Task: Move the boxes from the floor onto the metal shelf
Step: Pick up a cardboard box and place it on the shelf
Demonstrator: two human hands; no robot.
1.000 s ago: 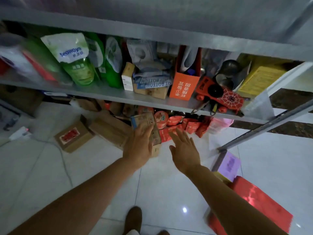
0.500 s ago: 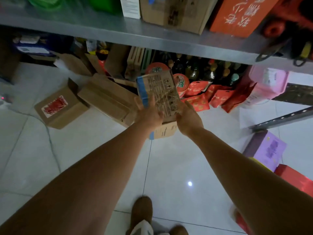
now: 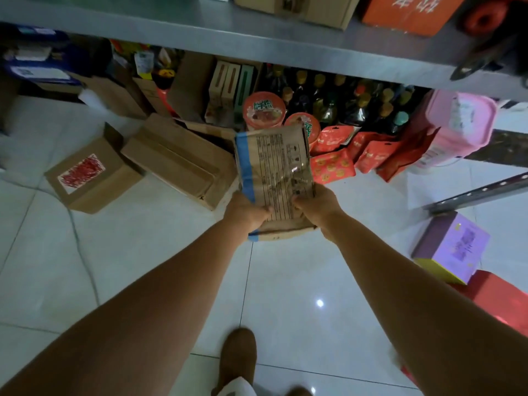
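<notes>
One box (image 3: 274, 164), near end held, points lengthwise toward the shelf (image 3: 257, 38).

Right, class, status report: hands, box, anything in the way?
Left hand, right hand both gripping blue-taped brown cardboard box. Grey metal shelf edge overhead, beyond it.

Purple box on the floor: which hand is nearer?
Right. The right hand is left of the purple box; the left hand lies farther left. Both hold the printed cardboard box.

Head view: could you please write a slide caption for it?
Left hand and right hand grip a box near the metal shelf.
</notes>
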